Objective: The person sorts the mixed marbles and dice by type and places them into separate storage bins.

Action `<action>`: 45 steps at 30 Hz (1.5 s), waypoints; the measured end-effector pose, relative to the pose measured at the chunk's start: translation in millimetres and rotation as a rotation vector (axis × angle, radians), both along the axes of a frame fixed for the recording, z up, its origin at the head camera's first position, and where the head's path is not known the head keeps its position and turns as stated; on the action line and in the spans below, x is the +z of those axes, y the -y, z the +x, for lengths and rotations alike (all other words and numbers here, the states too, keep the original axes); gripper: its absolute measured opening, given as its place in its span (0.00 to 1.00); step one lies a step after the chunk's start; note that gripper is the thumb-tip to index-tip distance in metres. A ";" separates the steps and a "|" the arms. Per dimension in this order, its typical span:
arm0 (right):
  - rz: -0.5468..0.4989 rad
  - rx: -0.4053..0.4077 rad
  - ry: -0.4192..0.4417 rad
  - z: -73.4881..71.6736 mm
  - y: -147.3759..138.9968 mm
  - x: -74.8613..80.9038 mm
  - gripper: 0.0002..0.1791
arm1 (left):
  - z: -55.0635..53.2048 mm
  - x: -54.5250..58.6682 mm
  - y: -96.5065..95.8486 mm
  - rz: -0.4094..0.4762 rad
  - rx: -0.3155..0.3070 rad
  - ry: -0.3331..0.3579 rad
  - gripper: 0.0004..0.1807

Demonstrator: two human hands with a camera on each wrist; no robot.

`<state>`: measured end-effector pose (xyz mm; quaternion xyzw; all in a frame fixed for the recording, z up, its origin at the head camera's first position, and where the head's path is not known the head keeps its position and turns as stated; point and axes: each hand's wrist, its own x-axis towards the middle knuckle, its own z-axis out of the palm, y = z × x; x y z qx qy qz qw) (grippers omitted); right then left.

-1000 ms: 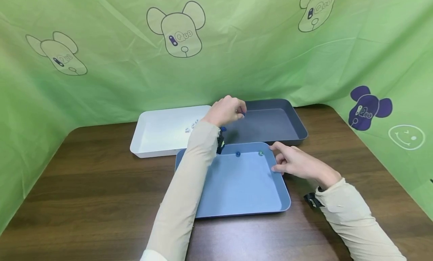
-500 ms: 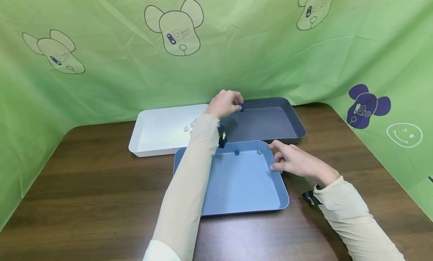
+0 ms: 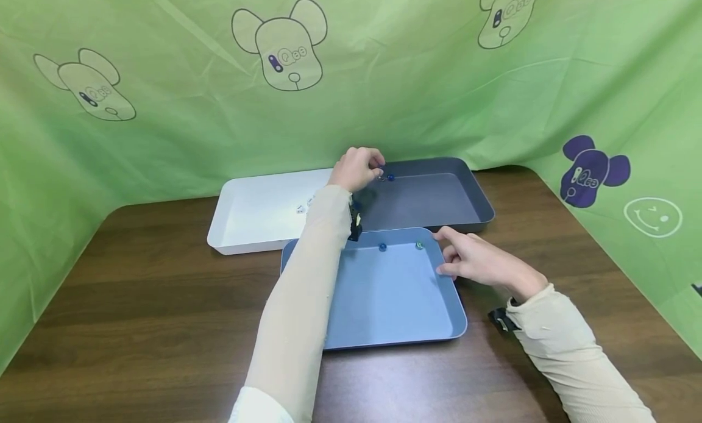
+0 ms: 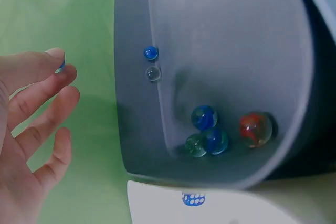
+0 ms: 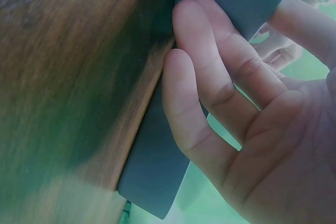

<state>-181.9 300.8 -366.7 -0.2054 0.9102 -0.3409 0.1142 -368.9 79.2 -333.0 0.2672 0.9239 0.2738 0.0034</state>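
My left hand (image 3: 356, 169) is over the far left part of the dark grey tray (image 3: 433, 197). Its thumb and index finger pinch a small blue marble (image 4: 62, 66), mostly covered by the fingertips. By that tray's far wall lie a small blue marble (image 4: 150, 52) and a clear marble (image 4: 153, 73). Larger blue and green marbles (image 4: 204, 117) cluster at one end, beside an orange-red marble (image 4: 255, 129). My right hand (image 3: 482, 261) holds the right wall of the blue tray (image 3: 392, 301), thumb over the rim and other fingers against the outside.
Inside the blue tray, near its far wall, sit a blue marble (image 3: 382, 247) and a green marble (image 3: 419, 245). A white tray (image 3: 258, 209) with several dice (image 3: 300, 209) stands at the back left. A green curtain (image 3: 181, 142) hangs behind the wooden table (image 3: 164, 301).
My left hand has moved left along the far side of the dark grey tray, and the small blue marble there now shows fully. The right hand stays on the blue tray.
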 end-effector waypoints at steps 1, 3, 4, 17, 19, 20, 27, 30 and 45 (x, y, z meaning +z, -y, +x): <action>0.000 0.002 -0.002 -0.2 0.1 -0.2 0.28 | -0.5 0.6 0.8 -0.001 0.002 -0.002 0.12; -0.002 0.006 -0.008 -0.8 0.2 -0.5 0.28 | -1.6 1.5 2.7 -0.005 0.009 -0.008 0.12; -0.003 0.008 -0.010 -1.0 0.1 -0.8 0.28 | -1.9 2.1 3.6 -0.007 0.012 -0.011 0.13; -0.013 0.012 -0.012 -0.2 0.2 -0.9 0.28 | 3.0 8.7 10.5 -0.011 0.025 -0.026 0.12; -0.017 0.012 -0.014 -0.2 0.3 -0.8 0.28 | 3.3 9.7 10.8 -0.004 0.026 -0.033 0.12; -0.018 0.011 -0.014 -0.1 0.6 -0.7 0.28 | 3.6 10.3 11.0 -0.003 0.025 -0.033 0.12; -0.021 0.011 -0.013 0.1 0.3 -1.1 0.28 | 8.4 13.5 11.9 -0.009 0.015 -0.018 0.12; -0.022 0.013 -0.008 -0.1 0.1 -1.5 0.28 | 11.2 15.0 11.7 -0.002 0.000 -0.013 0.12; -0.022 0.019 -0.020 0.2 0.0 -1.3 0.28 | 33.2 30.0 8.7 -0.041 -0.104 -0.069 0.10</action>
